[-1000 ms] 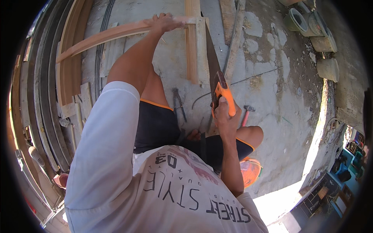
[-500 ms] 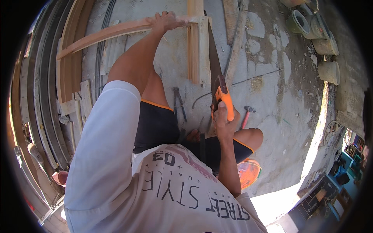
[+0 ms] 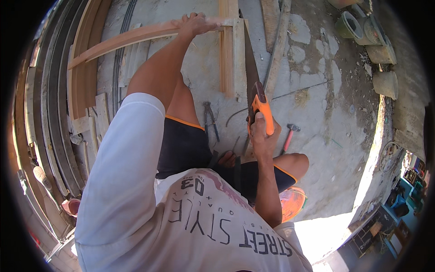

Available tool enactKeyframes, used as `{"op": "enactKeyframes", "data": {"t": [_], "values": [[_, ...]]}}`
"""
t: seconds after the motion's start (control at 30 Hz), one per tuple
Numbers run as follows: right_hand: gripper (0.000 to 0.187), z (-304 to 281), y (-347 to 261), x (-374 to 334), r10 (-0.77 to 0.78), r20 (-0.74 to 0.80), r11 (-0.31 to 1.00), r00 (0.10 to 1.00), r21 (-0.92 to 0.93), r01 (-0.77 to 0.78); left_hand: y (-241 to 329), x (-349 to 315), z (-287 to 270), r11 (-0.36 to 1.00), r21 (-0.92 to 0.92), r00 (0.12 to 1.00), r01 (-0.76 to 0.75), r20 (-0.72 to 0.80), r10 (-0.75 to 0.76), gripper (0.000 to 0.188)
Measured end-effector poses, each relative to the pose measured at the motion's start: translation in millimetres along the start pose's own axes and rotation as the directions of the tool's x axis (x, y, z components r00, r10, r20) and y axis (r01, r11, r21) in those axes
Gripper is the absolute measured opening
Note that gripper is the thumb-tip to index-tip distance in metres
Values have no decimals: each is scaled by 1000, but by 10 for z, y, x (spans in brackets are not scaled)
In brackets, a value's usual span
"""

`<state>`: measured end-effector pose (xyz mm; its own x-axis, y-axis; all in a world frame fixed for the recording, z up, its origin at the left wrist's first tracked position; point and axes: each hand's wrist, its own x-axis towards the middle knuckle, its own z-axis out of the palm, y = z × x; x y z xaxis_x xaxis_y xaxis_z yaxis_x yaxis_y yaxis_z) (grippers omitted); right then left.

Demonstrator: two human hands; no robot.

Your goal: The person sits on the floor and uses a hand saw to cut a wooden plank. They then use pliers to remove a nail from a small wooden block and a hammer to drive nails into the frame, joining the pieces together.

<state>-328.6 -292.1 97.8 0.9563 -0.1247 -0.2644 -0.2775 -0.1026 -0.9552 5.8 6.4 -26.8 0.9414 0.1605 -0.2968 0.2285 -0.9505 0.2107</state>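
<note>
My right hand (image 3: 263, 134) is closed round the orange handle of a handsaw (image 3: 252, 75). The saw's blade points away from me, its far part against the end of a long wooden strip (image 3: 136, 36). My left hand (image 3: 195, 25) presses on that strip near the saw, fingers bent over its top and side. Under the strip's end, wooden pieces (image 3: 225, 63) lie lengthwise, with a pale board (image 3: 238, 59) right beside the blade. Whether the teeth are inside the wood is too small to tell.
Pincers (image 3: 210, 120) and a red-handled hammer (image 3: 290, 136) lie on the concrete floor near my legs. Long boards and beams (image 3: 50, 113) are stacked at the left. Buckets (image 3: 351, 27) stand at the far right. An orange-red round object (image 3: 292, 204) is by my right knee.
My right hand and the saw handle have shifted slightly away from me, pushing the blade forward. My left hand stays in place on the wooden strip.
</note>
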Motion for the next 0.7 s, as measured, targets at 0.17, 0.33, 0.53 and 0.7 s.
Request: {"op": "enactKeyframes", "data": {"t": [0.17,0.33,0.53,0.7], "values": [[53,-497,59,-1212,51,-12,989,999,-138,-52,2,-9,-15,1000,4,1000,7,6,-7,100],[66,-765,-2,-1748,18,-17,972,1000,-235,-21,56,-90,-45,1000,-18,1000,9,-13,-9,97],[43,-169,26,-111,2,35,999,999,37,-4,10,-20,-53,1000,-17,1000,1,10,-1,97],[53,-651,174,-1307,108,42,994,993,-31,-107,-51,-4,10,1000,0,1000,7,-28,-7,99]]}}
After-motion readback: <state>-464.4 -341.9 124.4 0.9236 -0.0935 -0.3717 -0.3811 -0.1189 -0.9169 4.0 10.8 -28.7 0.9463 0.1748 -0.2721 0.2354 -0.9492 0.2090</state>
